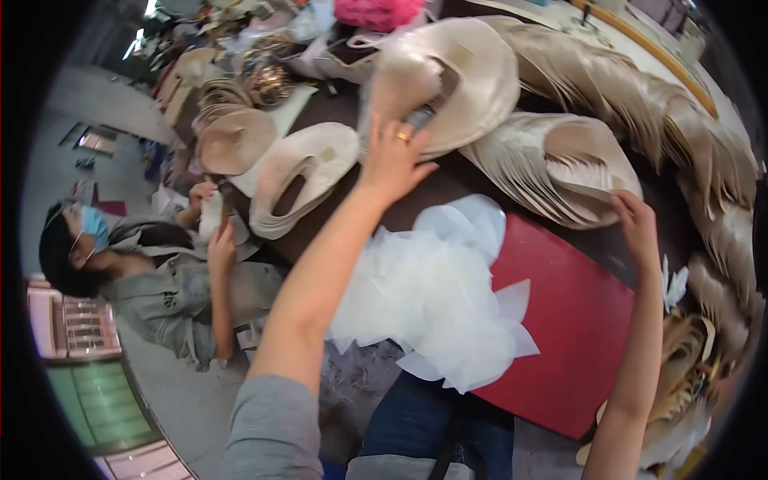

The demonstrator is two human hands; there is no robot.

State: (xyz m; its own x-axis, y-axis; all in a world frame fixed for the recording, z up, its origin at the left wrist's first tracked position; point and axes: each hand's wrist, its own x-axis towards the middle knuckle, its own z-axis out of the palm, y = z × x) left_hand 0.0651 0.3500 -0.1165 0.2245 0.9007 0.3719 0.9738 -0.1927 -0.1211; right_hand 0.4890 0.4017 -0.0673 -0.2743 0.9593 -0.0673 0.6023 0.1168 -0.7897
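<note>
My left hand (394, 160), a ring on one finger, reaches forward with thumb and fingers spread. Its fingers lie against the lower left edge of a large stack of beige, shoe-upper-like pieces (488, 60). Farther right, my right hand (638, 220) pinches the edge of a fanned stack of similar pieces (512, 164) with an oval opening. A smaller stack of these pieces (340, 152) lies left of my left hand. Between my forearms, a loose heap of translucent white sheets (436, 296) partly covers a red board (552, 312).
Long rows of overlapping satin-like beige pieces (608, 76) curve along the far and right sides. At left, a masked person (168, 280) handles a small pale piece. Another beige stack (236, 140) and a bright pink bundle (376, 12) lie at the back.
</note>
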